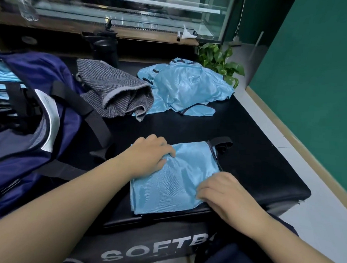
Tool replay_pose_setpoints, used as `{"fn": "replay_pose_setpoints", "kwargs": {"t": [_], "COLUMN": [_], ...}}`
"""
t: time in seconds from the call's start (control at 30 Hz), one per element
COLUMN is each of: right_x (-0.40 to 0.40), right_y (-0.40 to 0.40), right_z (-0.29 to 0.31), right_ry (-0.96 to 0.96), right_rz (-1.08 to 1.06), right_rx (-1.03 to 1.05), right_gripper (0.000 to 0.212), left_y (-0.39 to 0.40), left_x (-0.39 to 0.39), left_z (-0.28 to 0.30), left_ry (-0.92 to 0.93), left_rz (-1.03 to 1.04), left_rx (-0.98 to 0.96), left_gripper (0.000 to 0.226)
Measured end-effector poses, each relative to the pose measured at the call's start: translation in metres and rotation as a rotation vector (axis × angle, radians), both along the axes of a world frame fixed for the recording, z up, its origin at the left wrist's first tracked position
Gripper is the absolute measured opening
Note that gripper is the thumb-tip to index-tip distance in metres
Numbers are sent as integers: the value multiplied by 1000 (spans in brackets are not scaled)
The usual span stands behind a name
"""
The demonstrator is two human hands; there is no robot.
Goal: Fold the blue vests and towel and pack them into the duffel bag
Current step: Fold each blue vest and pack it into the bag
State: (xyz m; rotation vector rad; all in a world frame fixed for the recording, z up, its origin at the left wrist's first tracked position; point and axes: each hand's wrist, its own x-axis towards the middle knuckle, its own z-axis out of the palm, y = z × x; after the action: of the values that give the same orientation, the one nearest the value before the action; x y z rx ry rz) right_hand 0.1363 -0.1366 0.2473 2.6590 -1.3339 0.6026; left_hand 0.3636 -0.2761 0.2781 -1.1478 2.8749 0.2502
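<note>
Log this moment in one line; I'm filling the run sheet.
hands: both on folded vest | towel, vest pile: waiting | bag: open
</note>
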Motion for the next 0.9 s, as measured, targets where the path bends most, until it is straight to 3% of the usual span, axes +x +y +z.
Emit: {"fn": "replay_pose_setpoints", "kwargs": {"t": [0.13,0.23,0.33,0.43,0.5,0.57,0.63,0.73,0.83,0.9], "right_x": [-10,-9,-7,-7,-10,-12,-14,-18,-17,-13], "right_y": [-22,-32,-23,-7,-1,1,-2,-7,-11,-14], "right_z": [1,3,3,-1,-6,-8,-7,-6,-4,-4], "right_ry": [82,118,-17,-103,-143,-194,-261,-289,-310,-337], "right_rz": [-357,-578,-346,-194,-175,-180,-187,-167,-173,-191], "right_rx": [-140,-55,107,250,306,331,353,388,419,374], "right_gripper": [28,44,59,59,52,49,49,52,54,39], "left_y": [5,14,26,30,28,28,33,44,49,50], "left_x": [4,9,18,32,43,53,59,66,66,66], "left_z": [8,11,11,6,-3,-10,-17,-29,-37,-40], "left_ry": [-95,-82,-39,10,152,296,348,425,525,523], "left_rz": [135,217,248,189,73,-88,-174,-132,-96,-74], "left_rx": [-23,53,108,10,-133,-154,-21,225,304,297], "left_gripper": [36,43,37,30,21,26,38,51,45,47]}}
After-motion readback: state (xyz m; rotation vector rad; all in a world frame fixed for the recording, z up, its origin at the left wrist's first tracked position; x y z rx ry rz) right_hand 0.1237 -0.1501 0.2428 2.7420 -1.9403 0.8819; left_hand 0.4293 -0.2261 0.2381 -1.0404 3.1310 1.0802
